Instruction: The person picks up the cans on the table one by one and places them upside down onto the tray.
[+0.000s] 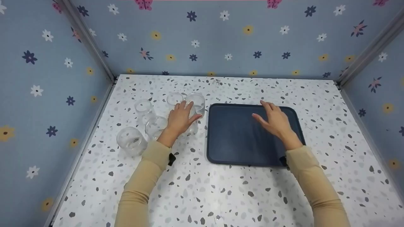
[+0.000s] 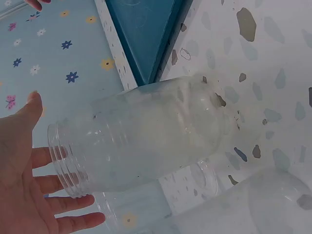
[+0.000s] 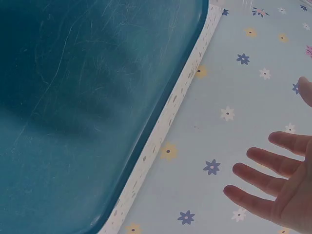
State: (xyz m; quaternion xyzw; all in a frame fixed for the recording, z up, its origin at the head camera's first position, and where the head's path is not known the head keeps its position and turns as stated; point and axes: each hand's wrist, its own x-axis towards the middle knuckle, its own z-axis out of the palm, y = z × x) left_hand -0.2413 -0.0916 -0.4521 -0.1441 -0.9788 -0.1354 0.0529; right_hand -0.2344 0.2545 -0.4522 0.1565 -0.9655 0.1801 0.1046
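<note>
My left hand [image 1: 179,120] is spread over a group of clear jars at the left of the table. Closest to it stands a clear jar [image 2: 141,136] with a threaded mouth; the fingers lie by its rim, uncurled. From these views I cannot tell whether they touch it. My right hand [image 1: 277,121] hovers above the right part of a dark blue rectangular tray [image 1: 243,138], thumb apart and nothing held. The right wrist view shows its fingers [image 3: 263,183] extended, away from the tray's surface.
Other clear jars stand around the left hand: one at front left [image 1: 131,142], one behind it [image 1: 143,108], one at the back [image 1: 195,102]. Flower-patterned panels [image 1: 221,37] enclose the speckled table [image 1: 214,192] at the back and both sides.
</note>
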